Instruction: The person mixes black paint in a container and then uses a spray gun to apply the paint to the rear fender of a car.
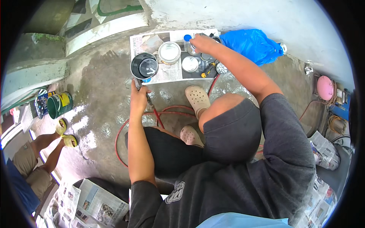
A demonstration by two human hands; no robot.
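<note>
In the head view, the person's left hand point(140, 95) is wrapped around a grey handle point(149, 99), with its fingers closed on it. A red hose point(159, 118) runs down from the handle and loops over the wet floor point(100, 81). Just past this hand is a dark round cup point(144, 65) with an open top. I can see a grey, shiny patch down inside it. The cup is over the left end of some newspaper point(163, 77).

The person's right hand point(205, 43) is far out over the newspaper. Its fingers are bent beside a clear bottle point(191, 49) with a blue cap point(187, 38). I cannot tell if they are clamped on the bottle or only next to it.

Between the two hands is a big round can point(169, 52) with a pale top. A smaller silver can point(190, 64) sits nearer the person, and a yellow and black tool point(208, 70) lies to the right of it. A blue plastic bag point(249, 45) is by the wall, right of the newspaper. A green bucket point(60, 105) is far to the left, near another person's yellow slippers point(70, 140)
</note>
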